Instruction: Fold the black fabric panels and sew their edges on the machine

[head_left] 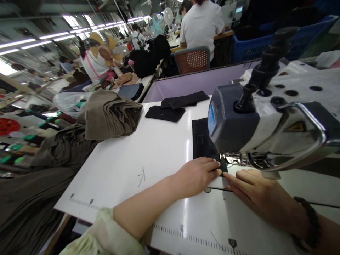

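Note:
A black fabric piece (201, 140) lies flat on the white table, its right part under the head of a sewing machine (236, 124). My left hand (196, 176) rests on the fabric's near edge, fingers close together and pressing it down beside the needle area. My right hand (256, 187) lies just right of it, with its extended fingertips at the fabric's near corner below the presser foot. The two hands' fingertips nearly meet. A dark bracelet (309, 223) circles the right wrist.
Folded black pieces (166, 113) lie at the table's far edge. A stack of brown fabric (110, 115) sits at the left, with more draped below. Loose threads (141, 176) lie on the white tabletop (159, 152). Beyond are a chair (192, 61), blue crates (252, 46) and other people.

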A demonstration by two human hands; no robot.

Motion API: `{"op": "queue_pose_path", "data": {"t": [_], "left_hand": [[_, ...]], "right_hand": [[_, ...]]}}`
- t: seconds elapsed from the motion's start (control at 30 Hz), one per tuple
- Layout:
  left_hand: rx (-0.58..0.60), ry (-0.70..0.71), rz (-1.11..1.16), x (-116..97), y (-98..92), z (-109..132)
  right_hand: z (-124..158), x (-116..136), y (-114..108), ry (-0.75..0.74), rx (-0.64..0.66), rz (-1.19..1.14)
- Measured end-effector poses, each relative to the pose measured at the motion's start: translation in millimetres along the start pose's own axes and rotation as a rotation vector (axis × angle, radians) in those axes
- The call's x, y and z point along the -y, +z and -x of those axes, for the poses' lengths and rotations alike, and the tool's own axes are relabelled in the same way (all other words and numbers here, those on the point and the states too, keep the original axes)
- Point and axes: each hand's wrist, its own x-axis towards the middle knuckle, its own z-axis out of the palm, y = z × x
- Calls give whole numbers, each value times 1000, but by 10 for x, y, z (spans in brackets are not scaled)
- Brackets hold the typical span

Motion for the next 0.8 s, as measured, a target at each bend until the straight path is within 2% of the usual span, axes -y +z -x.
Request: {"op": "queue_pose_path", "data": {"t": [0.27, 0.43, 0.8], "left_hand": [[-41, -65, 10, 105, -18, -107], [-51, -105, 6, 145, -49, -160], [-96, -104, -18, 201, -43, -203]], "right_hand": [[6, -78, 106, 108, 50, 33], [-11, -71, 133, 123, 20, 132], [-34, -49, 81, 128, 20, 136]]}}
